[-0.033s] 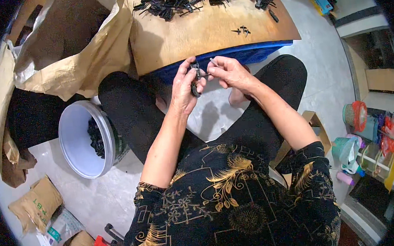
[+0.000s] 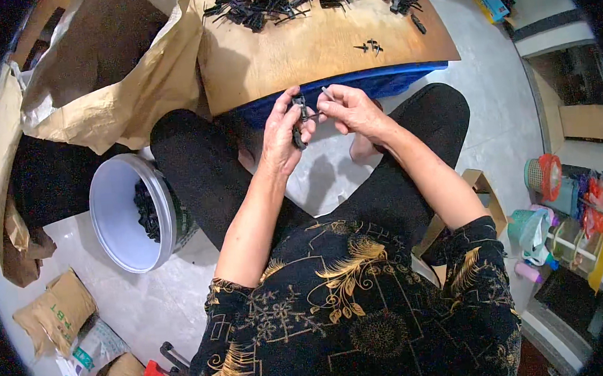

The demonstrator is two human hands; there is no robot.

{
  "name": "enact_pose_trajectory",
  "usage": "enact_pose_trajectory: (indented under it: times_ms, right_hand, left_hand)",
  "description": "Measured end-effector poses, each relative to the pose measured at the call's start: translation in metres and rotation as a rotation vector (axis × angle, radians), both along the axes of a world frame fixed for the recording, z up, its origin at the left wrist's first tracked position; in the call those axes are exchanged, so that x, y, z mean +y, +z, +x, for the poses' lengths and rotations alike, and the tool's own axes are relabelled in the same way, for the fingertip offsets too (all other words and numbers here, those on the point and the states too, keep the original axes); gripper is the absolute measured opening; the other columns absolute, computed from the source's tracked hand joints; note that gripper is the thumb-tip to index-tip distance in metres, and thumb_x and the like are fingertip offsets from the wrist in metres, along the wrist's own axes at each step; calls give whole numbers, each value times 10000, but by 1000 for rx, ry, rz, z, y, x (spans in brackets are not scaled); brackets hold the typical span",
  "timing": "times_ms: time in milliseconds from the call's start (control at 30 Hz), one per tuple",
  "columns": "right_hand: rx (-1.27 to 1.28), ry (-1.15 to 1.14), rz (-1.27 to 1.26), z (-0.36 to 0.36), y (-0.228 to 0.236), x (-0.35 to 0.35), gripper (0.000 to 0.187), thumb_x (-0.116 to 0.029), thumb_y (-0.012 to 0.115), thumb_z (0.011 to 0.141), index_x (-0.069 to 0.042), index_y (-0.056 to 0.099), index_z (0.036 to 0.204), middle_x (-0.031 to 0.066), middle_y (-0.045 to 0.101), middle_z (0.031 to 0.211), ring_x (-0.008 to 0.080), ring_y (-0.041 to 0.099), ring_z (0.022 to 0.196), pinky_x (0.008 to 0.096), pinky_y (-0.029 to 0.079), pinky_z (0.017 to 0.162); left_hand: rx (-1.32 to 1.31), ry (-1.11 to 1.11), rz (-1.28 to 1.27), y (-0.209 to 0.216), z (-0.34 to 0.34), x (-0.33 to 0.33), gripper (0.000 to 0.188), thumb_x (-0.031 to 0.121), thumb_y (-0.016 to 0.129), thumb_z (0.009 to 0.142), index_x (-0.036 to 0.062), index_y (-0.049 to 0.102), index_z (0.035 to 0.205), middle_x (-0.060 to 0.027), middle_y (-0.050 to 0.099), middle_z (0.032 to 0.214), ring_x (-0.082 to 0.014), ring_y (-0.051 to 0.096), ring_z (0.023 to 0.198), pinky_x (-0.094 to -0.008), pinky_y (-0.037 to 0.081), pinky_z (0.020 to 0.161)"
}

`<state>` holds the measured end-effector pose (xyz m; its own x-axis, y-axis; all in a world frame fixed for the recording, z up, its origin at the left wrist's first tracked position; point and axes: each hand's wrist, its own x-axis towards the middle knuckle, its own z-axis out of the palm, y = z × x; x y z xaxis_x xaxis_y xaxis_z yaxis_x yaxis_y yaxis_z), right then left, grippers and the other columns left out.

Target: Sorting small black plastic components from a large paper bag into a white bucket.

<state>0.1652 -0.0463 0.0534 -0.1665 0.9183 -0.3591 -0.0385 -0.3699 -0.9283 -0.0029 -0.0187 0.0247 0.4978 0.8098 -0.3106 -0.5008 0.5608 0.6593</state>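
Observation:
My left hand is closed around a small black plastic part with a narrow upper end and a rounded lower end. Close beside it, my right hand pinches a short, thin grey piece between thumb and fingers. A thin dark rod bridges the gap between the part and my right fingertips; I cannot tell whether it belongs to the part. Both hands are over my lap, just short of the wooden board. On that board lie a heap of similar black parts and several small dark pieces.
A large open brown paper sack stands at the far left. Below it a white bucket leans with black parts inside. Blue material shows under the board. Packed bags lie at lower left, and a cardboard box is beside my right thigh.

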Motion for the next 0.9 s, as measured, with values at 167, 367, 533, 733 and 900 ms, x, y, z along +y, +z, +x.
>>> enact_pose_trajectory:
  times_ms: [167, 367, 533, 733, 900]
  right_hand:
    - [75, -56, 79, -3, 5, 3, 192, -223, 572, 869, -60, 522, 957, -5, 564, 706, 13, 423, 472, 149, 281, 393]
    - [44, 21, -87, 3, 1, 6, 279, -296, 583, 859, -67, 535, 1011, -13, 567, 649, 6, 424, 477, 144, 244, 390]
    - [-11, 78, -80, 4, -6, 8, 280, -318, 574, 864, -62, 559, 977, -21, 566, 665, 6, 443, 528, 155, 307, 445]
    - [-219, 48, 126, 2, -19, 7, 317, -326, 569, 857, -11, 590, 875, 31, 574, 719, 85, 524, 666, 250, 443, 596]
    - [-239, 25, 119, -7, -21, 7, 237, -276, 536, 889, -41, 567, 907, -24, 527, 706, 41, 467, 608, 196, 388, 519]
  left_hand:
    - [-65, -180, -20, 5, 0, -1, 394, 125, 481, 890, 75, 380, 1267, -76, 560, 811, -100, 517, 532, -171, 358, 406]
    - [-109, -234, 14, 8, 2, -5, 377, 115, 487, 889, 80, 396, 1253, -61, 544, 785, -88, 496, 511, -162, 341, 389]
    - [-125, -245, 35, 11, 3, -7, 336, 126, 482, 892, 80, 420, 1218, -65, 564, 804, -97, 538, 531, -163, 344, 381]
    - [371, -275, 335, 16, 5, -10, 313, 84, 470, 884, 62, 437, 1194, -60, 602, 928, -105, 614, 691, -169, 388, 425]
    - [451, -180, 446, 11, 5, -11, 310, 67, 482, 872, 53, 460, 1181, -41, 609, 929, -84, 594, 737, -183, 384, 452]
